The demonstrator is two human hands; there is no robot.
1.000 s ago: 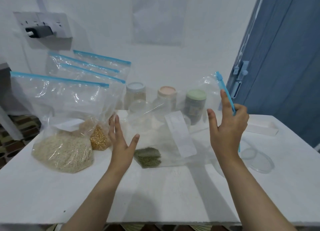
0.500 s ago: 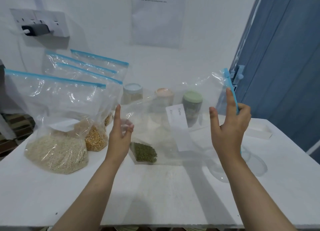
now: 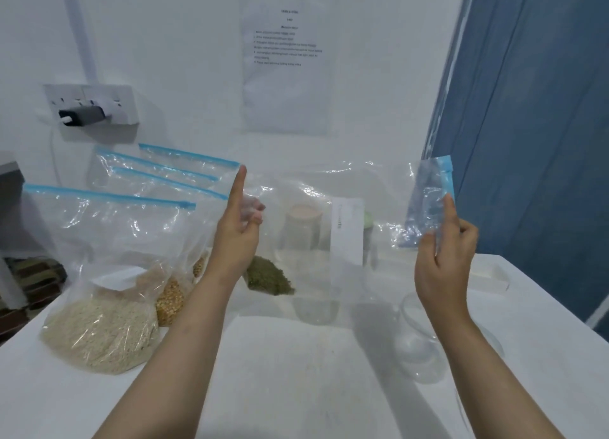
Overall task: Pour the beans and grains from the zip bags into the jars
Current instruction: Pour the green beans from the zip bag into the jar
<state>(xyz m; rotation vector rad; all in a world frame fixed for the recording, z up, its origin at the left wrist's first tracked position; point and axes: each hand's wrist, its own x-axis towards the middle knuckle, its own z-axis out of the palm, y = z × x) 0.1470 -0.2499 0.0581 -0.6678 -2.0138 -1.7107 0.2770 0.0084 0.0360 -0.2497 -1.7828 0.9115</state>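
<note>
Both hands are up holding one clear zip bag (image 3: 329, 227) stretched sideways between them, above the white tabletop (image 3: 296, 372). The left hand (image 3: 235, 237) pinches the bag's left corner between thumb and curled fingers, with the index finger sticking straight up. The right hand (image 3: 443, 267) grips the other end, fingers curled round the plastic just below the blue zip strip (image 3: 446, 178), index finger pressed up along it.

So the bag's long axis runs left to right, zip end pointing right and a bit up. The green beans (image 3: 268, 277) have slid into the low left corner, just beside the left wrist. A white label (image 3: 347, 231) sits mid-bag.

Through the plastic you can see a jar with a peach lid (image 3: 303, 227); a green lid peeks out right of the label. A clear open jar (image 3: 418, 339) stands on the tabletop near the right wrist.

Left side is crowded: a bag of pale grain (image 3: 102, 330), one of yellow kernels (image 3: 169, 302), more bags behind. The near middle of the tabletop is open; its right edge runs close to the blue wall (image 3: 534, 125).
</note>
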